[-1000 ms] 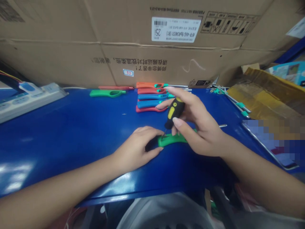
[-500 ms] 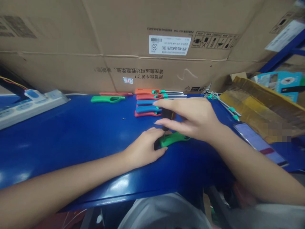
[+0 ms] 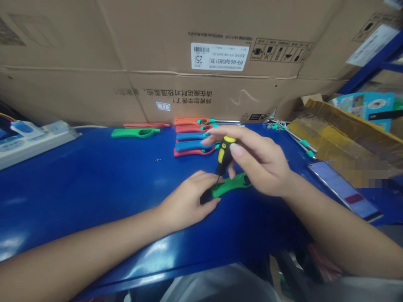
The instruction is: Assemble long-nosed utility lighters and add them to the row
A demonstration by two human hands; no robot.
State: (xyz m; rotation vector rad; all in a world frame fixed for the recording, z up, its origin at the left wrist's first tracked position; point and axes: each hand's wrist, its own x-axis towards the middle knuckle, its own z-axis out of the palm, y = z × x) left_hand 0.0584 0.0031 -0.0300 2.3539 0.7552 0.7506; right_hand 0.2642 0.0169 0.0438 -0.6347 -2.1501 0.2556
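Observation:
My right hand (image 3: 262, 161) is closed on a short black-and-yellow screwdriver (image 3: 223, 157), thumb and fingers round its handle. The screwdriver stands tilted, its thin shaft pointing down to the green lighter handle (image 3: 231, 185) on the blue table. My left hand (image 3: 192, 197) grips the near-left end of that handle between thumb and fingers, pressing it against the table; the dark part at this end is mostly hidden. Just beyond my hands lies a row of lighters, among them an orange one (image 3: 190, 121), a red one (image 3: 190, 128) and a blue one (image 3: 189, 146).
Another green handle (image 3: 135, 133) and a red piece (image 3: 146, 125) lie farther left. A power strip (image 3: 40, 140) sits at the left. On the right are metal rods with teal ends (image 3: 304, 143), a phone (image 3: 344, 191) and a taped carton (image 3: 340, 142). Large cardboard (image 3: 126, 42) stands behind.
My right hand has turned round the screwdriver, its thumb shifting up onto the handle, so more yellow shows. My left hand still holds the green handle. The view has shifted slightly.

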